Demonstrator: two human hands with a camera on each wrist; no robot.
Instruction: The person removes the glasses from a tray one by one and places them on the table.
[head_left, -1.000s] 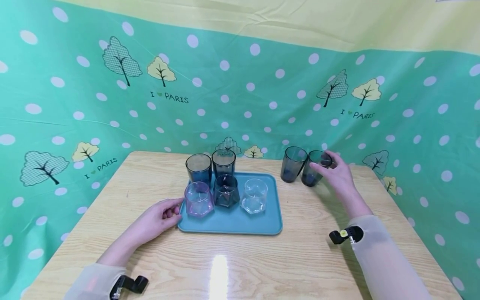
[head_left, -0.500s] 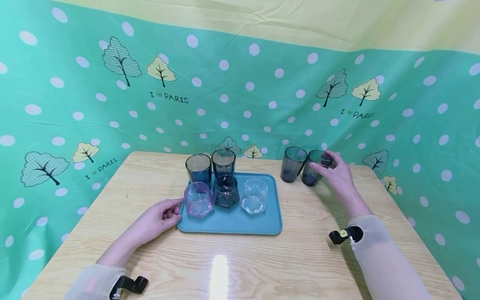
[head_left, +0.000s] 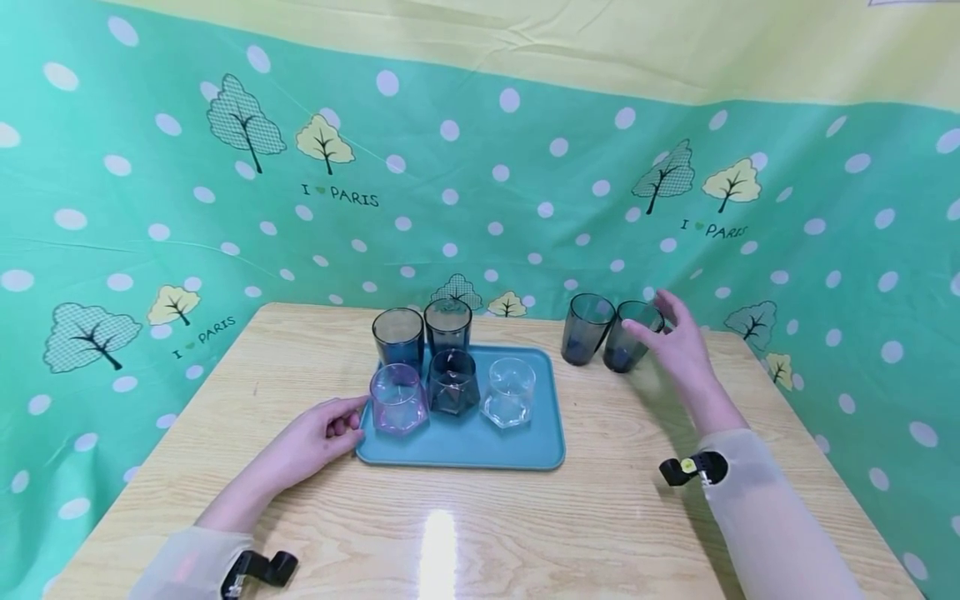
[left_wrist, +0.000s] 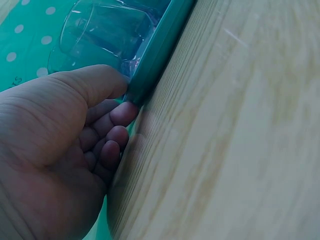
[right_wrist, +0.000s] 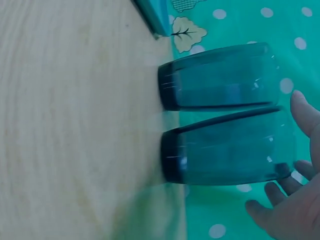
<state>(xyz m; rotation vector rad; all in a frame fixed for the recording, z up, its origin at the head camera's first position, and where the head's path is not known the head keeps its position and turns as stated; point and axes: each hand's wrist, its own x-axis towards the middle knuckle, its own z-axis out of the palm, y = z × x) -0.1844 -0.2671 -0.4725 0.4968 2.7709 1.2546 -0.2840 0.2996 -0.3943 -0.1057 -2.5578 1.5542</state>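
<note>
At the left edge of the blue tray (head_left: 465, 454), my left hand (head_left: 322, 437) pinches the rim, thumb above and curled fingers at its side in the left wrist view. My right hand (head_left: 678, 346) is spread around the rim of a tall dark tumbler (head_left: 624, 346), apart from it in the right wrist view. A second tall tumbler (head_left: 587, 333) stands upright beside it on the table. On the tray are a purple-tinted glass (head_left: 398, 404), a short dark glass (head_left: 453, 387) and a clear glass (head_left: 508, 396), with two tall dark tumblers (head_left: 397, 337) behind them.
The wooden table (head_left: 600, 533) ends at the back against a green dotted curtain (head_left: 465, 167). Right of the tray, bare wood lies between it and my right forearm. Each wrist wears a black camera mount (head_left: 693, 469).
My right hand has loosened from the rim of the right-hand tumbler, its fingers spreading and lifting slightly. The tumblers, the tray and my left hand have stayed in place.
</note>
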